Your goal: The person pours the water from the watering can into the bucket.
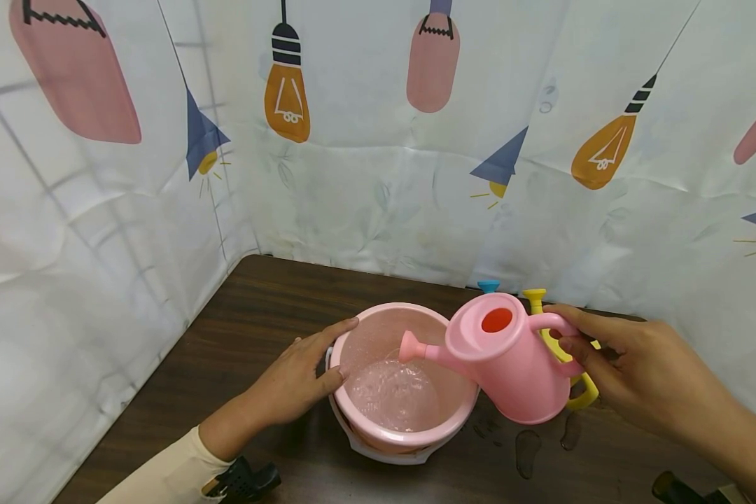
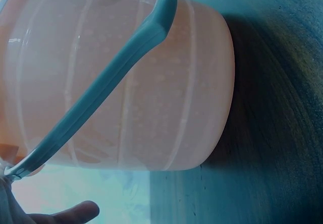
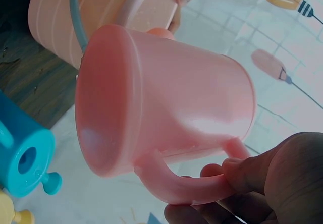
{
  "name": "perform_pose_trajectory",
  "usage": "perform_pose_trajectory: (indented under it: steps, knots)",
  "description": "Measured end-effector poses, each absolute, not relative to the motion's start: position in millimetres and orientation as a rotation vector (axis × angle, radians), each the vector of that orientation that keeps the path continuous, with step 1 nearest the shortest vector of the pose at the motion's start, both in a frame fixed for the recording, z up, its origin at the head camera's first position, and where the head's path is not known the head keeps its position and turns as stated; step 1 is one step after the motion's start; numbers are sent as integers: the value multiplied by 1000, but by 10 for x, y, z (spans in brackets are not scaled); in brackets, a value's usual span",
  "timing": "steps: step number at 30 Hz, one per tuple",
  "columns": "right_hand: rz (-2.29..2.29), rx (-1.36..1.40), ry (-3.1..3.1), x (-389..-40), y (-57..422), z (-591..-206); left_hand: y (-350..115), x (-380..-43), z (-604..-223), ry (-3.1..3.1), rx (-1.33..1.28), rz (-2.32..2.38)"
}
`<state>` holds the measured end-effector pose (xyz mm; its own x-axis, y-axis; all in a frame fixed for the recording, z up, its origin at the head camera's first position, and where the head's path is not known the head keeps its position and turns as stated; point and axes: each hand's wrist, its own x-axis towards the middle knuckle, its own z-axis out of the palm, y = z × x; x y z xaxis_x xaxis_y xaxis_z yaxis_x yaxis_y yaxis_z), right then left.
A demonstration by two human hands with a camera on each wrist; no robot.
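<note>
My right hand (image 1: 642, 364) grips the handle of a pink watering can (image 1: 523, 371) and holds it tilted over the right side of a pink bucket (image 1: 409, 437). The can's spout head (image 1: 411, 347) is above the bucket's opening, with thin streaks of water just below it. Rippling water (image 1: 393, 395) lies in the bucket. In the right wrist view the fingers (image 3: 242, 173) wrap the can's handle. My left hand (image 1: 296, 378) rests on the bucket's left rim, thumb and forefinger extended over it. The bucket's grey carrying handle (image 2: 101, 90) hangs down its side.
Behind the pink can stand a yellow watering can (image 1: 582, 392) and a blue watering can (image 3: 25, 148), mostly hidden in the head view. Small water puddles (image 1: 528, 451) lie on the dark wooden table (image 1: 277, 294). A patterned white curtain (image 1: 365, 203) borders the table.
</note>
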<state>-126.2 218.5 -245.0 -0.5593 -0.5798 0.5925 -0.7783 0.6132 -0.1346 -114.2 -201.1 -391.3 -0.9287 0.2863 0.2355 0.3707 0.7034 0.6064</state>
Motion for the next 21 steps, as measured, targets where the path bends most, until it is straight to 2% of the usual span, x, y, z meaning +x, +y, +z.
perform_pose_trajectory:
  steps: [21]
  knots:
    - [547,1059,-2336,-1260,2188,-2464,-2018,-1145,-3918,-2776,-550,-1028]
